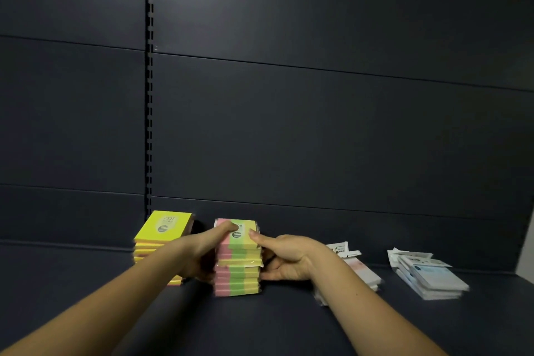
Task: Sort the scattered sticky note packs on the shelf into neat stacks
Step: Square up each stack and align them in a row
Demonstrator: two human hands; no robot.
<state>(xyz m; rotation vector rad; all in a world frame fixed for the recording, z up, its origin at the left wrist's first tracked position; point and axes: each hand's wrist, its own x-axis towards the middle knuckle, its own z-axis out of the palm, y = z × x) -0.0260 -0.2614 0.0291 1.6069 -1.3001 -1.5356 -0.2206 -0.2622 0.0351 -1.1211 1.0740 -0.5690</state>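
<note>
Together, left hand (206,243), right hand (284,257), gripping striped stack (238,269)

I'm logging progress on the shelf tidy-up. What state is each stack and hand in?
Yellow stack: stacked, untouched.
Pink-green-yellow stack: upright, upper packs slightly offset, gripped on both sides.
Left hand: grips its left side.
Right hand: grips its right side.
White packs: loosely piled, fanned.

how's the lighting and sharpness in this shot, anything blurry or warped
Head view: dim overall, with a soft sheen high on the dark back panel; the white packs at right are smeared; the pink-green stack between both hands is sharper; wide-angle lens bows the panel seams.
</note>
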